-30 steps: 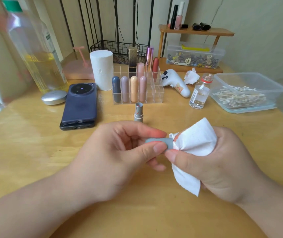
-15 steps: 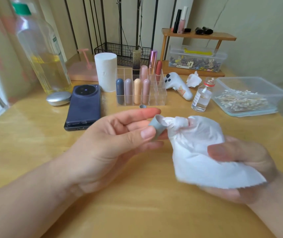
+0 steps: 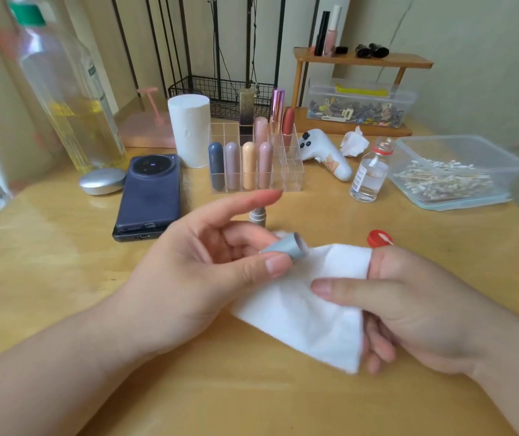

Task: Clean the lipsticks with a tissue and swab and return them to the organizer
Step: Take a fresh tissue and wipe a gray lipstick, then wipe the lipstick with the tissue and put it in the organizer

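**Item:** The grey lipstick cap (image 3: 285, 248) is held above the counter (image 3: 63, 262). The left hand (image 3: 195, 278) has its grip closed on it, thumb against curled fingers, index finger extended clear. The cap's open mouth faces the tissue (image 3: 308, 306) and touches its upper edge. The right hand (image 3: 409, 309) has its grip closed on the tissue, thumb pressing the sheet to the fingers. The uncapped lipstick base (image 3: 258, 215) stands upright just behind the left hand, in front of the organizer (image 3: 289, 176).

**Risks:** The pinch on the smooth cap is shallow, so a firm wipe could pop it loose. A forward sweep of the left hand could topple the base. The small bottle (image 3: 369, 177) appears uncapped, with its red lid (image 3: 377, 238) lying apart, so a knock would likely spill it.

**Surroundings:** The counter is glossy yellow wood. A swab box (image 3: 425, 146), a phone (image 3: 149, 190) and a wooden shelf (image 3: 362, 61) stand against pale walls.
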Demonstrator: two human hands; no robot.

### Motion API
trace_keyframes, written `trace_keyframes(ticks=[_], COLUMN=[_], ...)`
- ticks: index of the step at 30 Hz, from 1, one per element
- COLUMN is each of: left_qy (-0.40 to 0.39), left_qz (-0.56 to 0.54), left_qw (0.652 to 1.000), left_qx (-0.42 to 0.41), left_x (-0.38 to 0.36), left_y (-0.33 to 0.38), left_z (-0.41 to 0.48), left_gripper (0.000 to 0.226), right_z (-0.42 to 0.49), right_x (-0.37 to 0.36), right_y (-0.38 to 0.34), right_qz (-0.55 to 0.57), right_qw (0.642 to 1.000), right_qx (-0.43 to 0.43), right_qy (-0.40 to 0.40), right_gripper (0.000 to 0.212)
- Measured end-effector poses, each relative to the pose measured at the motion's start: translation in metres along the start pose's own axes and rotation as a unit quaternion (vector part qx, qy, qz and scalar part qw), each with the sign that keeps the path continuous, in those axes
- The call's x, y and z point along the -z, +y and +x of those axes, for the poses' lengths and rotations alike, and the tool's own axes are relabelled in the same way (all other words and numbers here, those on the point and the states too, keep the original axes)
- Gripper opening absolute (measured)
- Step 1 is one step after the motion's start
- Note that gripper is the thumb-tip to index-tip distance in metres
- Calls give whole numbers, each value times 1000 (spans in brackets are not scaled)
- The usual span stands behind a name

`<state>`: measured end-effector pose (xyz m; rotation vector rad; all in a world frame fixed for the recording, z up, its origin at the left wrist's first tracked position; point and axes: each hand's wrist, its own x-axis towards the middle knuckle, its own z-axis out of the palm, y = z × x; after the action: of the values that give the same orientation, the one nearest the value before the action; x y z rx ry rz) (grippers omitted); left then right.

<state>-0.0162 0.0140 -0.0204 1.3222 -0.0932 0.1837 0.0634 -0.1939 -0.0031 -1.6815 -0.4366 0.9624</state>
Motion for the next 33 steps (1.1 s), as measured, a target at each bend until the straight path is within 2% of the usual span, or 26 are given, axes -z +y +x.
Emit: trace_keyframes(ticks=[1,3,7,8,10,12,13,16,20,23,26,30,33], left_qy=[17,26,-32,-39,-40,-35,-32,-29,-35,-36,-38,-51,-62], left_qz=[24,58,75,72,71,77,79,77,70,83,85,14,-25], left_qw=[1000,998,995,994,994,993,993,991,989,988,987,987,986], left_qx=[-5,7,62,69,74,82,87,105,124,121,127,149,153], left_x=[0,-2,-5,-5,-4,-4,-5,-5,-2,-1,1,6,7], left_y=[0,-1,-8,-9,-9,-10,-10,-10,-10,-10,-11,-12,-12], left_z=[0,-1,-4,-3,-2,0,0,1,2,1,1,2,3], left_gripper=[57,52,34,29,24,27,29,33,27,24,24,37,36], right_z=[-3,-7,-17,-19,-21,-24,-26,-24,-11,-4,-4,-10,-10], right_x=[0,1,-2,4,28,58,69,86,91,94,97,107,111], right_y=[-1,-5,-22,-25,-31,-37,-39,-32,-18,-12,-11,-15,-16], right_qz=[-66,-162,-291,-339,-414,-400,-386,-406,-458,-467,-463,-417,-374], right_qw=[998,985,948,931,894,873,870,864,843,842,842,858,871], right_qx=[-23,-62,-131,-131,-72,12,22,-38,-109,-93,-62,-5,27], right_qy=[8,11,14,37,153,280,306,296,261,255,269,300,316], right_gripper=[19,36,48,50,48,42,41,33,24,14,15,19,19])
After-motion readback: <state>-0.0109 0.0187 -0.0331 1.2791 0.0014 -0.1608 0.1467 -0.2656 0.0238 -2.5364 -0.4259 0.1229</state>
